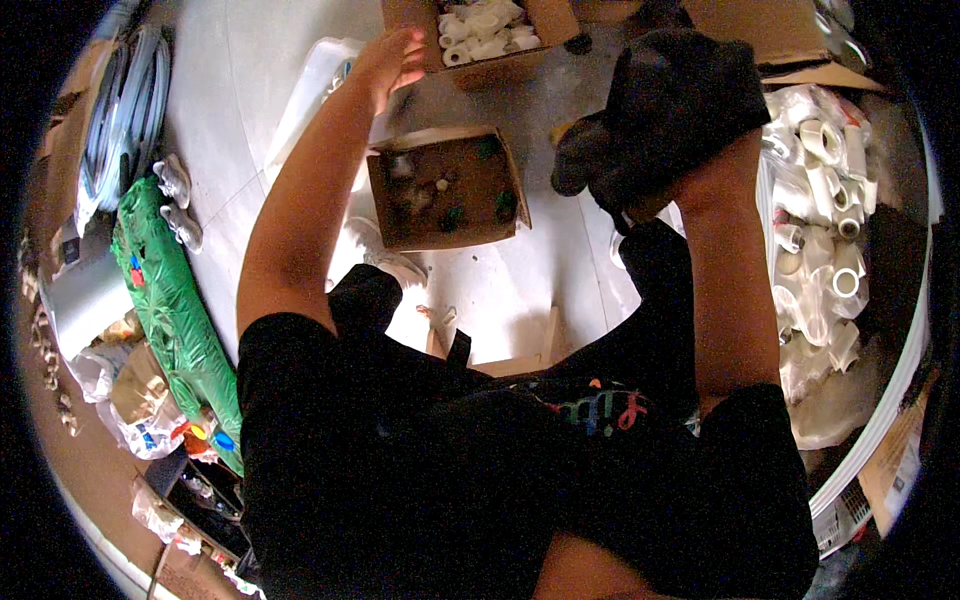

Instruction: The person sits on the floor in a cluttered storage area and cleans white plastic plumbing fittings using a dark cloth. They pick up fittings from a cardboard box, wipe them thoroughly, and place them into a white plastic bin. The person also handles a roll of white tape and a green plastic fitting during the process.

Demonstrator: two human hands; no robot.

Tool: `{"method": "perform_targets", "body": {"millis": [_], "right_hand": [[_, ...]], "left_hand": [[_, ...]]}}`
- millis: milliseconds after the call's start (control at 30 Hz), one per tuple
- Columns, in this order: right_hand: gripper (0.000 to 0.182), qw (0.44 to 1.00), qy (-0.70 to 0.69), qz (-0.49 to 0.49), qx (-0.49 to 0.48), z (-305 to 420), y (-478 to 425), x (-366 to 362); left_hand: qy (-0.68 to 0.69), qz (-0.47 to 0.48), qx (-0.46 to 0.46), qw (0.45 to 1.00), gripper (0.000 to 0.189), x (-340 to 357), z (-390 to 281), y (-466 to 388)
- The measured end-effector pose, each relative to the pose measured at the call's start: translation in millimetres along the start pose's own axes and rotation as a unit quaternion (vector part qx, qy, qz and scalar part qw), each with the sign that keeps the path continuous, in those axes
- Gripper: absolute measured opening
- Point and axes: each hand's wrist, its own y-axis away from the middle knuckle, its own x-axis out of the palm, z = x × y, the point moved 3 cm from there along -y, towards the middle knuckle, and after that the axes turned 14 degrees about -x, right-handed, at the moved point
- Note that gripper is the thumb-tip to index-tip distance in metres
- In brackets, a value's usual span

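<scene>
My left hand is bare, raised at the upper middle with its fingers apart and nothing in it. It is nearest to a white plastic tray partly hidden behind my forearm, and to a cardboard box of white pipe fittings. A bulky dark glove appears to cover my right hand, held up at the upper right. Its fingers blur into shadow, so I cannot tell whether they grip anything. Between my arms an open cardboard box stands on the floor, with several small green and pale pieces inside.
Bagged white pipe fittings lie at the right. At the left are coiled pale-blue tubing, grey sneakers and a long green plastic bag. A wooden edge shows close to my lap, above the pale floor.
</scene>
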Motion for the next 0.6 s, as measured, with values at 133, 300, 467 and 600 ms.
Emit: {"method": "perform_targets", "body": {"millis": [133, 300, 467, 600], "right_hand": [[0.022, 0.967, 0.223, 0.066, -0.101, -7, -2, 5], [0.022, 0.977, 0.193, 0.053, -0.078, -14, -2, 14], [0.021, 0.717, 0.612, 0.238, -0.232, -12, -6, 36], [0.02, 0.391, 0.799, 0.34, -0.305, -8, -7, 57]], "left_hand": [[-0.094, 0.007, -0.081, 0.992, 0.03, -42, 32, 27], [-0.212, 0.034, -0.138, 0.967, 0.027, -83, 131, 20], [-0.508, -0.085, -0.027, 0.857, 0.019, -92, 207, -4], [-0.523, -0.123, 0.028, 0.843, 0.019, -89, 269, -14]]}}
